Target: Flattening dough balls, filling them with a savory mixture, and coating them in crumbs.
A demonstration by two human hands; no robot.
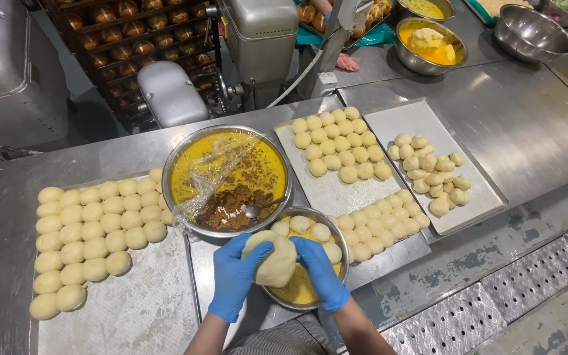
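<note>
Both hands are wearing blue gloves and closing around one flattened dough piece (273, 260), pale, smooth and rounded, held between them: the left hand (234, 276) is cupping it from the left with fingers curled over its edge, the right hand (319, 271) is gripping it from the right. The dough is hovering just over the near rim of the small bowl (336, 238).

That small bowl is holding yellow crumbs and about five dough balls (310, 230). Touching its far side is the big bowl (227, 181), filled with yellow and brown filling, with crumpled plastic film (213, 172) lying across its left half and one spoon (256, 210) resting near its near rim.

Three trays are lying around the big bowl. The left tray (133, 309) is carrying roughly thirty-five dough balls in neat rows. The middle tray (327, 194), right of the big bowl, is carrying one cluster of about twenty balls at the far end and a double row of roughly twenty near the small bowl. The right tray (474, 190), further right, is carrying about twenty rougher, uneven pieces.

Well beyond the big bowl, three more metal bowls are standing; the one with yellow mixture (430, 45) is nearest, and an empty one (532, 31) is beside it. A rack of browned buns (129, 33) is standing far to the left
</note>
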